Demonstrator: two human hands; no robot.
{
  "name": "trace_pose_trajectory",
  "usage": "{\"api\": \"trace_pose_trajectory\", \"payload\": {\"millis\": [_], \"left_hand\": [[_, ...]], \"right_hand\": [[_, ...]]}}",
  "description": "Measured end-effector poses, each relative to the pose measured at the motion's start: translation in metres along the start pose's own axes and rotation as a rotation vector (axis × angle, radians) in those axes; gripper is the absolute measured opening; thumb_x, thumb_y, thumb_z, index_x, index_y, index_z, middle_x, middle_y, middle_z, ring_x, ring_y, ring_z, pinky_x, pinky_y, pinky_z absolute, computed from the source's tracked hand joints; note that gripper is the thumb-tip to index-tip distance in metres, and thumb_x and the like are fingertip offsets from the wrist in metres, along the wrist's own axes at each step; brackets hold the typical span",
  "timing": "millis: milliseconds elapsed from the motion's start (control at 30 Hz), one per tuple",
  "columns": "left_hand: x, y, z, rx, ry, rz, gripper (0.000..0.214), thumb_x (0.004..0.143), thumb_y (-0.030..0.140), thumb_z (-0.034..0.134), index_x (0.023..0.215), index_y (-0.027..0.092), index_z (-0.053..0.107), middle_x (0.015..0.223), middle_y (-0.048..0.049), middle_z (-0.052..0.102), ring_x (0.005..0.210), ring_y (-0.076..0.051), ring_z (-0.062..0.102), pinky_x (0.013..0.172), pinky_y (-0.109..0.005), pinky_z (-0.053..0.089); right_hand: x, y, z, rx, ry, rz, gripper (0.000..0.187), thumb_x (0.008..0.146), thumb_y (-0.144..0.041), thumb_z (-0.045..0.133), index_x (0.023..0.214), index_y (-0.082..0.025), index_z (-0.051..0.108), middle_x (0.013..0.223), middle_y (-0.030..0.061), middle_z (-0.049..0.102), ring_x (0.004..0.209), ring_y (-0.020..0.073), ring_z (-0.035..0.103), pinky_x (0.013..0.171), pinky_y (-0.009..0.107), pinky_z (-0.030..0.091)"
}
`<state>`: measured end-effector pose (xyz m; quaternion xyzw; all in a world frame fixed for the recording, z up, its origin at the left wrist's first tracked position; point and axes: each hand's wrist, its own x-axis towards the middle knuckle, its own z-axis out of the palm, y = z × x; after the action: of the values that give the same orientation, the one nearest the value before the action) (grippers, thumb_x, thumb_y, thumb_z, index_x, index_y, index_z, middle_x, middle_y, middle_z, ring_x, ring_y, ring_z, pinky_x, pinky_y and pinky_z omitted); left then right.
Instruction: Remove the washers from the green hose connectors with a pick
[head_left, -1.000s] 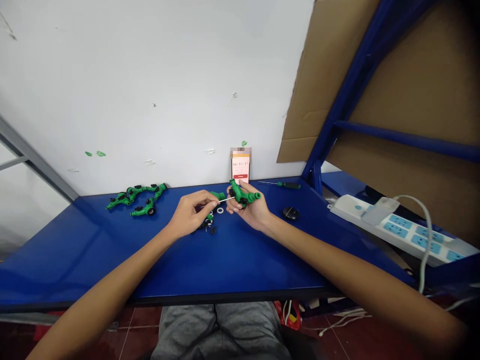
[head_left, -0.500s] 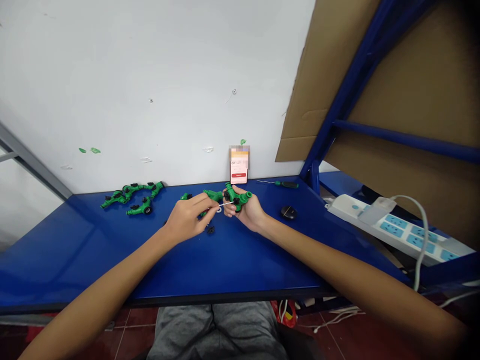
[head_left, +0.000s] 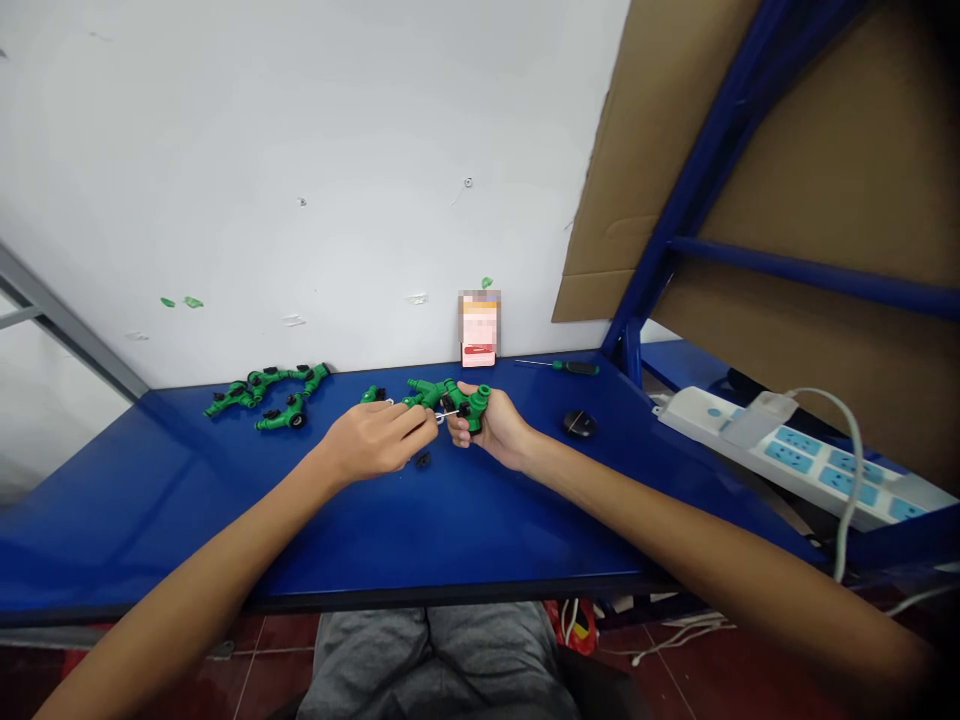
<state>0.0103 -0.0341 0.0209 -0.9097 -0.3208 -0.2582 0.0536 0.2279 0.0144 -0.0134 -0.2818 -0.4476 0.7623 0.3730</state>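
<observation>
Too small to make out: the black bits (head_left: pixel 422 460) on the blue table (head_left: pixel 465 520) just beside the left hand (head_left: pixel 375 440). Blurred over: the screen of the phone (head_left: pixel 479 328) behind that hand. Cut off at the right edge: the power strip (head_left: pixel 817 458).

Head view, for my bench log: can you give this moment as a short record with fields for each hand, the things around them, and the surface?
left hand: pinches a thin pale pin, tip aimed at the fitting in the other hand
right hand: grips a green fitting with black parts
near the hands: small black parts on the top; another green fitting behind
far left: group of green fittings
right side: screwdriver, black round piece, power strip
surface: blue tabletop
</observation>
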Motion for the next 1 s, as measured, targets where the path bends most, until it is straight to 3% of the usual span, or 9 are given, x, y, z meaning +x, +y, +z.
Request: {"api": "trace_pose_trajectory", "payload": {"millis": [133,267,400,467,600,700,833,1000], "left_hand": [[-0.002,0.004,0.003,-0.072,0.055,-0.074,0.022,0.099,0.029,0.057,0.082,0.023,0.069,0.072,-0.0054,0.062,0.058,-0.016,0.048,0.055,-0.029,0.031],[0.001,0.011,0.015,-0.402,0.165,-0.331,0.030,0.099,0.042,0.062,0.078,0.021,0.066,0.064,-0.0019,0.059,0.054,-0.014,0.046,0.055,-0.027,0.031],[0.009,0.011,0.016,-0.956,0.048,-0.610,0.046,0.089,0.062,0.074,0.076,0.018,0.065,0.057,0.0032,0.045,0.046,-0.008,0.029,0.046,-0.024,0.020],[0.011,0.009,0.015,-1.107,-0.018,-0.695,0.050,0.083,0.064,0.081,0.076,0.017,0.066,0.057,0.0053,0.039,0.044,-0.005,0.021,0.044,-0.022,0.012],[0.009,0.004,0.016,-1.239,-0.055,-0.763,0.048,0.078,0.059,0.088,0.076,0.016,0.066,0.057,0.0068,0.036,0.044,-0.002,0.016,0.043,-0.021,0.009],[0.006,0.001,0.021,-1.366,-0.132,-0.826,0.047,0.080,0.058,0.085,0.078,0.017,0.065,0.057,0.0083,0.032,0.043,-0.002,0.011,0.040,-0.021,0.008],[0.006,-0.002,0.021,-1.363,-0.179,-0.844,0.037,0.084,0.050,0.080,0.079,0.016,0.065,0.057,0.0072,0.035,0.043,-0.002,0.011,0.039,-0.021,0.007],[0.011,-0.002,0.003,-1.285,0.082,-0.724,0.017,0.074,0.024,0.073,0.085,0.018,0.060,0.073,0.0016,0.056,0.044,-0.002,0.030,0.043,-0.021,0.018]], "right_hand": [[-0.002,0.002,0.000,-0.020,0.020,-0.014,0.040,0.104,-0.051,0.046,0.074,-0.024,0.047,0.056,-0.0016,0.044,0.050,0.0154,0.038,0.051,0.029,0.036],[0.001,0.005,-0.001,-0.093,0.151,-0.193,0.042,0.097,-0.058,0.058,0.076,-0.023,0.052,0.054,-0.0013,0.047,0.048,0.0152,0.042,0.049,0.030,0.036],[0.007,0.005,-0.004,-0.173,0.262,-0.398,0.044,0.092,-0.065,0.064,0.084,-0.022,0.057,0.060,-0.0016,0.052,0.049,0.0153,0.047,0.048,0.029,0.037],[0.008,0.006,-0.005,-0.231,0.276,-0.435,0.045,0.091,-0.068,0.064,0.086,-0.023,0.057,0.063,-0.0018,0.054,0.052,0.0155,0.050,0.049,0.029,0.039],[0.002,0.007,-0.003,-0.293,0.282,-0.500,0.047,0.095,-0.071,0.060,0.087,-0.025,0.056,0.072,-0.0007,0.053,0.059,0.0166,0.050,0.052,0.030,0.041],[-0.010,0.003,0.000,-0.394,0.295,-0.632,0.046,0.098,-0.071,0.057,0.091,-0.026,0.058,0.082,0.0017,0.055,0.069,0.0182,0.051,0.062,0.032,0.045],[-0.018,-0.004,0.000,-0.593,0.259,-0.673,0.045,0.100,-0.072,0.055,0.101,-0.028,0.060,0.080,0.0011,0.058,0.069,0.0197,0.052,0.067,0.033,0.045],[0.001,0.000,-0.012,-0.519,0.288,-0.641,0.047,0.099,-0.073,0.055,0.095,-0.027,0.056,0.085,0.0014,0.057,0.075,0.0194,0.057,0.067,0.032,0.048]]}}
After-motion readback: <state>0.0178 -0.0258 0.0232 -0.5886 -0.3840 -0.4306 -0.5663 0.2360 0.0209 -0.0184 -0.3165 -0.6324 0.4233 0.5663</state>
